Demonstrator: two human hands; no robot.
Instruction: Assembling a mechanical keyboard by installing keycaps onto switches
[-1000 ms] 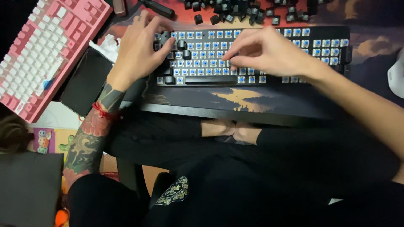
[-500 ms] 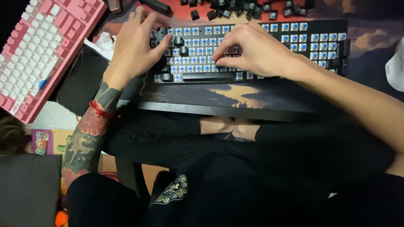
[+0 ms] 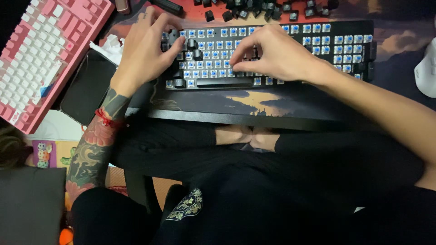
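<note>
A black keyboard lies on the desk with most caps off and its blue switches bare. A few black keycaps still sit at its left end. My left hand holds that left end, fingers over the far edge and thumb beside those caps. My right hand rests on the middle of the board with its fingertips bunched together on a lower row. Whether a cap is pinched between them is hidden.
Loose black keycaps lie scattered behind the keyboard on a printed desk mat. A pink and white keyboard sits at the far left, with a dark phone and a crumpled tissue beside it. A white mouse is at the right edge.
My right hand's fingertips have crept slightly left along the lower rows. My left hand has stayed on the keyboard's left end.
</note>
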